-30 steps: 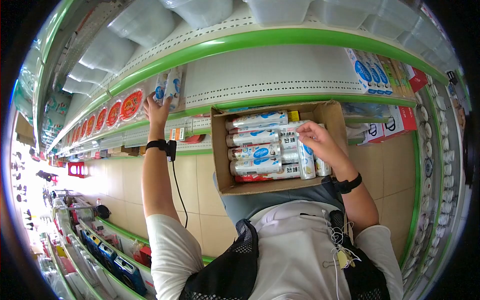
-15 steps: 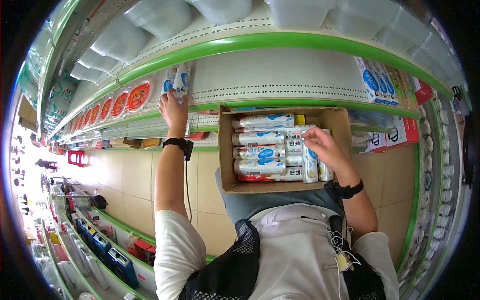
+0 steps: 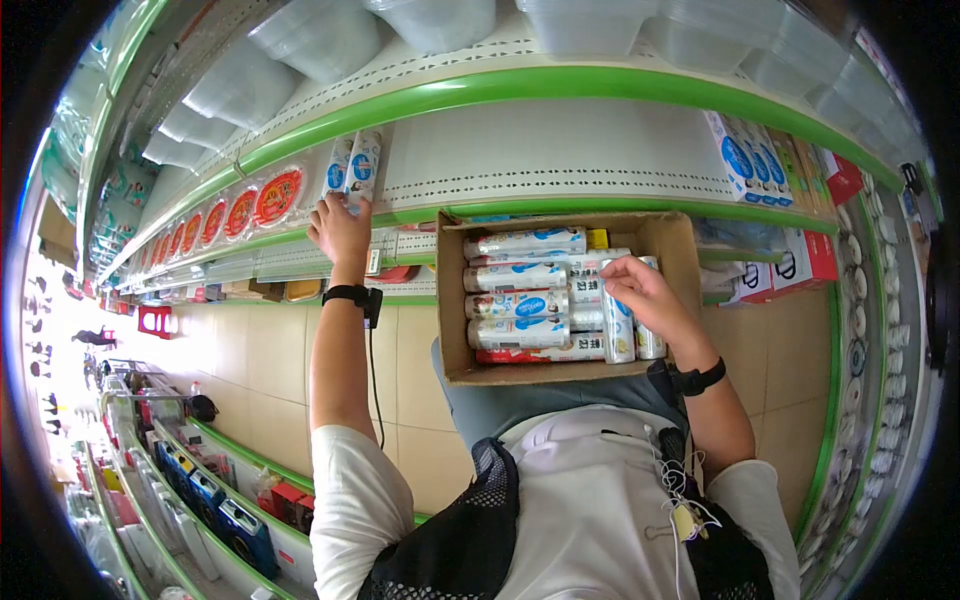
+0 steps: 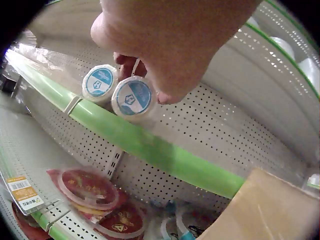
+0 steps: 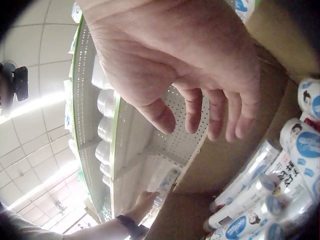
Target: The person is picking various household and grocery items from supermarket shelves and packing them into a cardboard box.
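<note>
On the shelf (image 3: 480,160), two white rolls with blue oval labels lie side by side, a left roll (image 3: 337,168) and a right roll (image 3: 364,160). My left hand (image 3: 342,238) is at their near ends. In the left wrist view its fingers and thumb grip the right roll (image 4: 133,97), whose blue round end faces the camera. A cardboard box (image 3: 672,240) full of similar rolls (image 3: 518,304) sits at my lap. Over its right side hovers my right hand (image 3: 648,296), fingers loosely bent and holding nothing, above an upright-lying roll (image 3: 619,335).
Red round-labelled packs (image 3: 278,196) line the shelf left of the rolls. Blue-and-white boxes (image 3: 745,160) stand at its right end. Clear plastic tubs (image 3: 315,40) fill the shelf above. A green shelf edge (image 3: 420,212) runs just behind the box.
The view shifted slightly. My left hand has drawn back a little toward the near ends of the two rolls. My right hand stays over the box.
</note>
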`<state>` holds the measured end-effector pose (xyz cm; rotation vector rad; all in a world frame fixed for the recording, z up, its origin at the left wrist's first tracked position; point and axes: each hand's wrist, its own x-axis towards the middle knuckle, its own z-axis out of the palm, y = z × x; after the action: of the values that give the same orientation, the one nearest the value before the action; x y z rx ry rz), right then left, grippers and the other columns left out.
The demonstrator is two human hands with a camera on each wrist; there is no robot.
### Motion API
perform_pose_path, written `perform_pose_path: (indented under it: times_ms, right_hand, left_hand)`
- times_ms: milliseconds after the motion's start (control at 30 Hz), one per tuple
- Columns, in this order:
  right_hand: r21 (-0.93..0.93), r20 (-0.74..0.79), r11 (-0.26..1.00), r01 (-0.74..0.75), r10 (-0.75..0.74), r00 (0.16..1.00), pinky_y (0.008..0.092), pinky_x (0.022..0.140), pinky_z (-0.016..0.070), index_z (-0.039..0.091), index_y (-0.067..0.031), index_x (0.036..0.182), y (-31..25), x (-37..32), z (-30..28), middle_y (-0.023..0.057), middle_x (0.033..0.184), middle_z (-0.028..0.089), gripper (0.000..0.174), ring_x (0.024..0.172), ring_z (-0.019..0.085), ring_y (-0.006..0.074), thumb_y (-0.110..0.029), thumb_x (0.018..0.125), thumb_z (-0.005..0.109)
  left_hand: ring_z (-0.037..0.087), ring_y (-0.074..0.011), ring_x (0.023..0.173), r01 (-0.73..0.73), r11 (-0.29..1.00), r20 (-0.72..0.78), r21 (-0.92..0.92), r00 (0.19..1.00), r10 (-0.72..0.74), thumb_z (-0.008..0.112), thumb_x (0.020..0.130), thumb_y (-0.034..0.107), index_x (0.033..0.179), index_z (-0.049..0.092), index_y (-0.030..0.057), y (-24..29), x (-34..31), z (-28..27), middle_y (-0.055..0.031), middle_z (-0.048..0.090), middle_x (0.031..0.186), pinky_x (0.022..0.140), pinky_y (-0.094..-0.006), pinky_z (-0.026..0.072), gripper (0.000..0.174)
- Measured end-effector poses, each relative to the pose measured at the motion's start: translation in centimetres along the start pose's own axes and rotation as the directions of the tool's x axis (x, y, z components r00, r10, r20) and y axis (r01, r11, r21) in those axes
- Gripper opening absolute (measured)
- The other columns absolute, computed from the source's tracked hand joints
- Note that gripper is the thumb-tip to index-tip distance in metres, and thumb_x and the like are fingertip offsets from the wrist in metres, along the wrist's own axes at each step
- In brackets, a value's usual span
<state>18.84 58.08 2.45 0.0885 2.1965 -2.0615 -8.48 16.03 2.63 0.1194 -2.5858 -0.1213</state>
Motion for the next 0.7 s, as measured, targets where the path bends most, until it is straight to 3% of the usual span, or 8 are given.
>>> perform_pose_path:
  times_ms: [233, 367, 400, 433, 500, 567, 633, 700]
  right_hand:
    - [-0.024, 0.014, 0.999, -0.032, 0.032, 0.999, 0.0310, 0.090, 0.0490, 0.060, -0.0020, 0.113, 0.4, 0.1, -0.5, 0.0054, 0.109, 0.063, 0.022, 0.103, 0.060, 0.0162, -0.014, 0.095, 0.064]
    - [-0.052, 0.007, 0.997, -0.054, 0.054, 0.998, 0.0300, 0.087, 0.0492, 0.063, -0.0042, 0.112, 0.9, 1.8, -1.2, 0.0043, 0.107, 0.065, 0.025, 0.098, 0.061, 0.0159, -0.020, 0.094, 0.067]
    - [-0.085, 0.031, 0.990, -0.109, 0.111, 0.993, 0.0278, 0.083, 0.0487, 0.062, -0.0052, 0.114, 0.1, 2.2, -1.3, 0.0034, 0.107, 0.064, 0.025, 0.096, 0.060, 0.0129, -0.021, 0.095, 0.066]
    - [-0.119, 0.054, 0.980, -0.158, 0.165, 0.985, 0.0256, 0.079, 0.0482, 0.061, -0.0063, 0.115, -0.5, 2.9, -1.3, 0.0024, 0.106, 0.063, 0.025, 0.094, 0.060, 0.0100, -0.023, 0.096, 0.065]
    - [-0.143, 0.052, 0.965, -0.221, 0.231, 0.972, 0.0256, 0.076, 0.0482, 0.061, -0.0067, 0.114, 0.5, 4.5, -1.0, 0.0027, 0.104, 0.064, 0.029, 0.094, 0.060, 0.0106, -0.026, 0.094, 0.067]
    - [-0.167, 0.049, 0.947, -0.274, 0.285, 0.957, 0.0256, 0.074, 0.0481, 0.062, -0.0071, 0.114, 2.1, 6.0, -1.0, 0.0029, 0.101, 0.064, 0.032, 0.094, 0.061, 0.0111, -0.030, 0.092, 0.068]
    - [-0.380, 0.013, 0.854, -0.357, 0.391, 0.920, 0.0313, 0.076, 0.0510, 0.064, -0.0054, 0.114, 4.3, 7.6, -1.4, 0.0070, 0.101, 0.067, 0.038, 0.095, 0.063, 0.0167, -0.031, 0.086, 0.072]
    - [-0.540, -0.042, 0.804, -0.248, 0.269, 0.962, 0.0414, 0.087, 0.0518, 0.067, -0.0035, 0.116, 7.7, 9.2, -2.5, 0.0148, 0.113, 0.069, 0.047, 0.106, 0.065, 0.0264, -0.033, 0.080, 0.074]
  left_hand:
    - [0.051, -0.0363, 0.117, 0.094, 0.995, 0.039, -0.032, 0.995, -0.093, 0.067, 0.081, 0.050, 0.117, 0.059, 0.0098, 1.1, 0.0, -0.5, -0.0138, 0.057, 0.121, 0.100, -0.0500, 0.0362, 0.054]
    - [0.054, -0.0350, 0.115, -0.001, 0.916, -0.008, -0.401, 1.000, -0.003, 0.064, 0.088, 0.043, 0.122, 0.059, 0.0050, 4.6, -0.5, -2.4, -0.0138, 0.059, 0.120, 0.100, -0.0494, 0.0398, 0.051]
    - [0.056, -0.0284, 0.109, 0.043, 0.693, 0.167, -0.720, 0.979, 0.113, 0.061, 0.091, 0.036, 0.119, 0.061, 0.0056, 5.7, -0.8, -2.5, -0.0099, 0.062, 0.113, 0.096, -0.0414, 0.0415, 0.041]
    - [0.058, -0.0218, 0.104, 0.161, 0.373, 0.276, -0.914, 0.920, 0.280, 0.058, 0.094, 0.029, 0.115, 0.064, 0.0062, 6.9, -1.2, -2.9, -0.0060, 0.064, 0.106, 0.092, -0.0334, 0.0431, 0.032]
    - [0.058, -0.0140, 0.089, 0.489, 0.311, 0.576, -0.815, 0.742, 0.343, 0.055, 0.094, 0.021, 0.110, 0.066, 0.0056, 12.2, -5.5, -10.3, -0.0005, 0.066, 0.094, 0.082, -0.0281, 0.0443, 0.024]
    - [0.056, -0.0115, 0.079, 0.731, 0.037, 0.646, -0.681, 0.576, 0.501, 0.058, 0.090, 0.022, 0.108, 0.067, 0.0067, 14.0, -8.9, -7.1, -0.0029, 0.068, 0.098, 0.073, -0.0256, 0.0437, 0.025]
    - [0.055, -0.0123, 0.079, 0.845, 0.126, 0.762, -0.519, 0.391, 0.516, 0.057, 0.091, 0.024, 0.107, 0.067, 0.0088, 15.8, -11.9, -6.8, -0.0025, 0.068, 0.099, 0.074, -0.0262, 0.0445, 0.024]
    - [0.055, -0.0134, 0.079, 0.942, 0.114, 0.831, -0.316, 0.217, 0.512, 0.057, 0.092, 0.025, 0.107, 0.066, 0.0102, 16.5, -14.1, -6.0, -0.0021, 0.067, 0.101, 0.074, -0.0278, 0.0455, 0.023]
